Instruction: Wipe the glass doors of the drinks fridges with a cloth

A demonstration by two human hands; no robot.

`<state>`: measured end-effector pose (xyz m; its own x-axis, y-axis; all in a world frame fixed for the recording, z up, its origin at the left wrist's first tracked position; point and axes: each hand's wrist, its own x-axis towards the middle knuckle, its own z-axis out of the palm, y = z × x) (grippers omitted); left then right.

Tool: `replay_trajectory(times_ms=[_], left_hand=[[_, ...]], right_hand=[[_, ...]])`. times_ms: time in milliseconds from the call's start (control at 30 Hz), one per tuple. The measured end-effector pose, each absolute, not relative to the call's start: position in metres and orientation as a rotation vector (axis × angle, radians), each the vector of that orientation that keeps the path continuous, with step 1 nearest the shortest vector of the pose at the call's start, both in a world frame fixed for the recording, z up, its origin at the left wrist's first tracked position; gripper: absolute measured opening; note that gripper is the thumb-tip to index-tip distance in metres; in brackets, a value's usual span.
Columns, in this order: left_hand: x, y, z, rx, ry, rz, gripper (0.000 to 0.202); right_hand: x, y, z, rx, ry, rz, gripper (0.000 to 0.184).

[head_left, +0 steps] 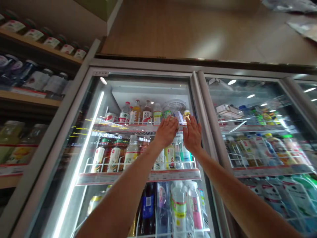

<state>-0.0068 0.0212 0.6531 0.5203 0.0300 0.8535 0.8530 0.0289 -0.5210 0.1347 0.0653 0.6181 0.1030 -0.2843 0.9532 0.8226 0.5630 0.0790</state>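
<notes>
Both my arms reach up to the top shelf of a glass-fronted drinks fridge. My left hand shows its back, and its fingers curl forward at the shelf's right end beside a pale blue can. What they hold is hidden. A green can stands just above that hand. My right hand is next to it with fingers stretched upward. Its fingertips are at a small yellow-capped bottle.
Rows of bottles fill the top shelf, the middle shelf and the rack below. A metal frame post separates a second fridge on the right. Wooden shelves with bottles and jars stand at the left.
</notes>
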Motion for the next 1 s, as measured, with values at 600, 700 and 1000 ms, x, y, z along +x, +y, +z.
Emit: replay_trajectory(times_ms=[600,700,1000], left_hand=[[-0.135,-0.030,0.642,-1.153,-1.078,-1.152,0.042],[-0.163,-0.041,0.645,-1.000,-1.103,-1.302,0.045],[-0.132,-0.027,0.617,-1.360,-0.958,-0.978,0.042]], right_hand=[[0.119,0.066,0.622,-0.652,-1.303,-0.902,0.051],[0.101,0.058,0.626,-0.647,-1.296,-0.866,0.052],[0.063,0.052,0.620,-0.675,-1.392,-0.876,0.054]])
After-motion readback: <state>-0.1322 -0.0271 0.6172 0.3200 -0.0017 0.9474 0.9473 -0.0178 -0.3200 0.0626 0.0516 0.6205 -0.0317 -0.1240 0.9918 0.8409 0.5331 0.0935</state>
